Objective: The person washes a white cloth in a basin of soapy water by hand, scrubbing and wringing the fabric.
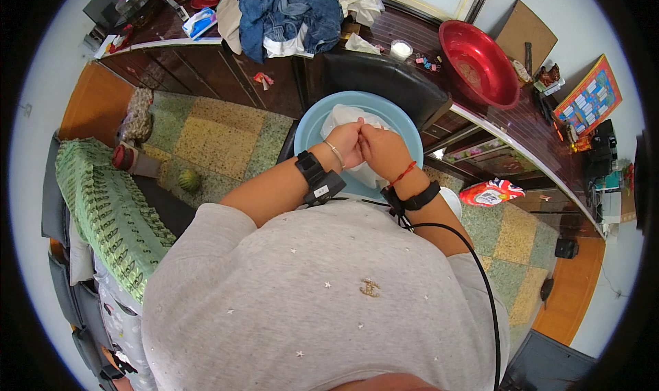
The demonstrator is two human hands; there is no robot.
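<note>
Both hands meet at the fingertips over a light-blue plastic basin (309,114), which stands close in front of my body. My left hand (345,143) comes from the picture's left side and my right hand (383,148) from its right, if the view is mirrored cannot be told. A white plastic bag (342,115) lies in the basin beneath them. The fingers are curled together and hide whatever may be between them. A black strap with a small box is on each wrist.
A black chair (381,77) stands behind the basin. On the long dark cabinet (412,33) are a red basin (479,64), piled jeans (288,15) and a small white cup (400,50). A watermelon (189,180) lies on the floor at left. A black cable runs past my right arm.
</note>
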